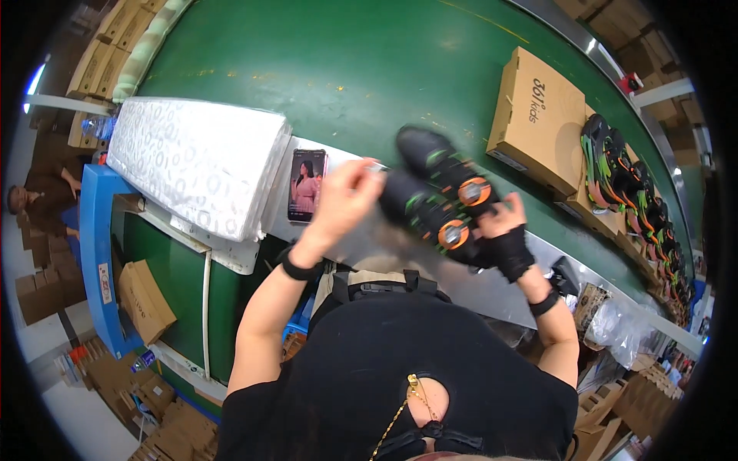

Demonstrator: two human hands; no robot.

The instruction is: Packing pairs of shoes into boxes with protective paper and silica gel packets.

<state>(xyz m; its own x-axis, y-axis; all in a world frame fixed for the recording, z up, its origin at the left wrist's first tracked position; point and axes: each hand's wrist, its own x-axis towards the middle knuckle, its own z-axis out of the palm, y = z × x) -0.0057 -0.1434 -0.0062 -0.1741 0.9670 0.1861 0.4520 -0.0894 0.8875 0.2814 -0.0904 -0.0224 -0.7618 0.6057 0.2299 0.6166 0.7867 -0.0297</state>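
A pair of black shoes with green and orange trim hangs over the table's near edge, side by side with toes pointing up and left. My right hand [503, 234], in a black fingerless glove, grips the heel ends of the near shoe [415, 209] and the far shoe [444, 163]. Just left of the toes is my left hand [350, 198], its fingers drawn together in a pinch and slightly blurred. Whatever may be between those fingertips is too small to make out. A phone [307, 188] with a lit screen lies beside my left hand.
A stack of white patterned paper sheets [200, 157] lies at the left. On the green table [346, 61], a brown shoebox [536, 119] stands at the right, with a row of similar shoes [615, 165] beyond it. A blue frame [98, 261] rises at the far left.
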